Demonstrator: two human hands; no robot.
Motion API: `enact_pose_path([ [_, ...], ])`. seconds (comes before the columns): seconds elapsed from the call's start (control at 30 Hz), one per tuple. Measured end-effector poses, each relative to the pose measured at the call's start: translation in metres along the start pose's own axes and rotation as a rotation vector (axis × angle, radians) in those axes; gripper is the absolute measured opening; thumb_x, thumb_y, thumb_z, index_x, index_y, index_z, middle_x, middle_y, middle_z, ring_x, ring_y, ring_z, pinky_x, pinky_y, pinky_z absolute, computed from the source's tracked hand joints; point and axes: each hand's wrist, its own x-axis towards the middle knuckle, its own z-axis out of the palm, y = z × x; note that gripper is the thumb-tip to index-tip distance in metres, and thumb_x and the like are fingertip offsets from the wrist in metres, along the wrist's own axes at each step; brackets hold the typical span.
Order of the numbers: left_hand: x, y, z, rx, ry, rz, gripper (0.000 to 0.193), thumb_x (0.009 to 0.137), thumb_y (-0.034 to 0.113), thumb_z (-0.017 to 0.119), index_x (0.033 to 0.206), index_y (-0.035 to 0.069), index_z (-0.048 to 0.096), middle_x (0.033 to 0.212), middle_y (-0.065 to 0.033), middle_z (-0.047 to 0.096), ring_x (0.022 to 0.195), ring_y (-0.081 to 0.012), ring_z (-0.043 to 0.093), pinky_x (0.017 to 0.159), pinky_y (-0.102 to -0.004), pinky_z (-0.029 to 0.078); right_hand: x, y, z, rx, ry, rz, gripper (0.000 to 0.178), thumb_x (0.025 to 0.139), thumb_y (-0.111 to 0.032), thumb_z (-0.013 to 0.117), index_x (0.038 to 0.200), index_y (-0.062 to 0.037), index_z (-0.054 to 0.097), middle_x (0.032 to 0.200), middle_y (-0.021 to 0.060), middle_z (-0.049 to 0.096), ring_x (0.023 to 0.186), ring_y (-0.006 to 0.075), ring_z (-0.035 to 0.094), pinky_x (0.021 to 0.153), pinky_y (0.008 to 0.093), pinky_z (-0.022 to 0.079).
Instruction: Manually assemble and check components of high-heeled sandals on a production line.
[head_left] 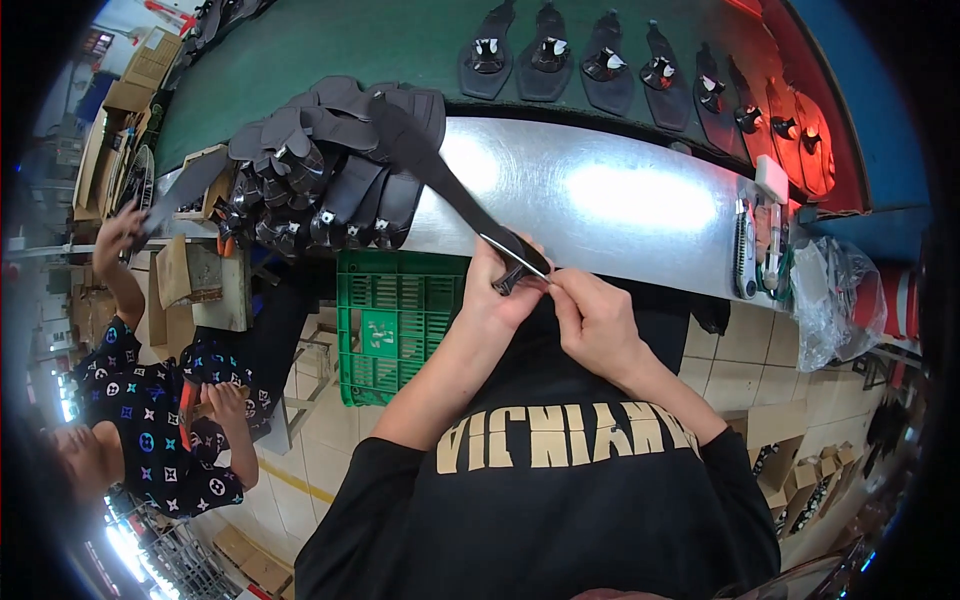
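My left hand (492,287) is closed round the end of a long black strap piece (440,175), close to the table's front edge. The strap slants up and left, its far end over a pile of similar black pieces (340,130). A thin pale strip (515,257) runs along the held end, beside a small dark knob-like part (508,281). My right hand (598,315) pinches with thumb and forefinger at the tip of this end. What lies between those fingertips is too small to make out.
A green belt (350,50) behind the metal table (600,190) bears a row of black pieces (610,70). At right lie a utility knife (745,250) and a clear plastic bag (840,300). A green crate (390,325) stands below. A co-worker (150,420) is at left.
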Motion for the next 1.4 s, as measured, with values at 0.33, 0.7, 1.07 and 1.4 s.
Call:
enact_pose_path([
  [0.33,0.025,0.008,0.001,0.123,0.222,0.155,0.041,0.094,0.046,0.054,0.070,0.013,0.053,0.061,-0.0015,0.050,0.056,-0.0200,0.052,0.057,-0.0359,0.045,-0.013,-0.010,0.003,0.032,-0.142,-0.105,0.008,0.083,-0.004,0.062,0.083,-0.0042,0.054,0.071,0.0107,0.056,0.064,0.0294,0.061,0.054,0.0389,0.047],
  [0.7,-0.031,0.199,0.075,0.530,-0.050,0.739,0.019,0.088,0.022,0.063,0.098,0.006,0.064,0.095,-0.0045,0.067,0.085,-0.0168,0.064,0.074,-0.0307,0.052,0.005,0.036,-0.070,0.106,0.233,0.256,0.011,0.093,-0.003,0.052,0.085,-0.0002,0.058,0.066,-0.0015,0.047,0.058,0.0057,0.040,0.051,0.0217,0.032],
  [1.07,-0.059,0.394,0.046,1.499,0.675,1.340,0.044,0.092,0.029,0.065,0.119,-0.006,0.062,0.093,-0.0082,0.068,0.087,-0.0135,0.062,0.075,-0.0262,0.050,-0.001,0.123,-0.144,-0.587,0.312,0.270,0.036,0.082,0.002,0.058,0.118,-0.0004,0.061,0.090,0.0162,0.056,0.088,0.0327,0.056,0.081,0.0395,0.045],
  [1.4,0.197,0.134,0.097,2.004,0.540,1.019,0.062,0.084,0.046,0.064,0.132,0.009,0.054,0.130,-0.0226,0.054,0.121,-0.0395,0.050,0.100,-0.0429,0.041,-0.005,0.141,-0.142,-0.710,0.281,0.388,0.037,0.081,-0.002,0.063,0.118,-0.0049,0.062,0.103,0.0147,0.060,0.097,0.0336,0.056,0.084,0.0430,0.046],
])
